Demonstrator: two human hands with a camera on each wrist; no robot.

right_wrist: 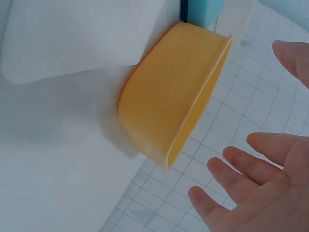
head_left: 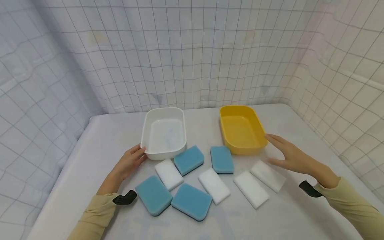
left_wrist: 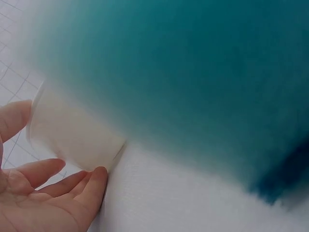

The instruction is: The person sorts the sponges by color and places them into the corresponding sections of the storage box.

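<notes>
My left hand (head_left: 129,163) is at the near left corner of a white rectangular bin (head_left: 163,155). In the left wrist view its fingertips touch the bin's outer wall, with the thumb at the rim. Spread wide, my right hand (head_left: 292,156) hovers beside the right side of a yellow bin (head_left: 244,150) and holds nothing. The right wrist view shows a gap between those fingers and the yellow wall. Neither bin has anything in it. Nearest the right hand lies a white sponge block (head_left: 268,176).
Before the bins lie several blue sponges (head_left: 191,201) with dark undersides and several white sponge blocks (head_left: 214,185). One blue sponge (head_left: 189,160) sits against the white bin, another (head_left: 222,160) beside the yellow one. Grid-patterned cloth (head_left: 192,66) walls the white table on three sides.
</notes>
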